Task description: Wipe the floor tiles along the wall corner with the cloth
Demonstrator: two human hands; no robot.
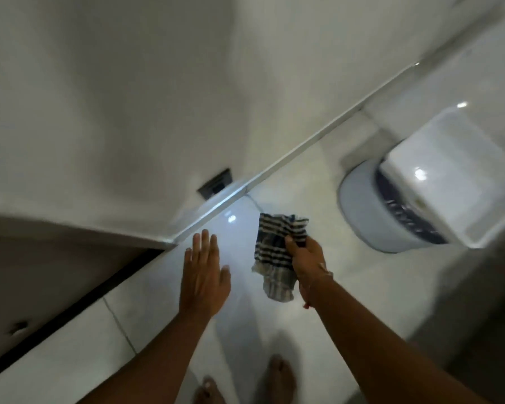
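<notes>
A dark blue and white striped cloth (276,255) hangs crumpled from my right hand (306,262), which grips it above the glossy white floor tiles (245,322). My left hand (204,274) is held out flat with fingers apart and holds nothing. It hovers just left of the cloth, near the wall corner (172,242) where the white skirting (274,166) meets the floor. Both hands are above the tiles, not touching them.
A white appliance on a round grey base (391,199) stands on the floor at the right, by the wall. A dark wall socket (216,183) sits low on the white wall. A brown door (41,287) is at the left. My bare feet (245,383) are at the bottom.
</notes>
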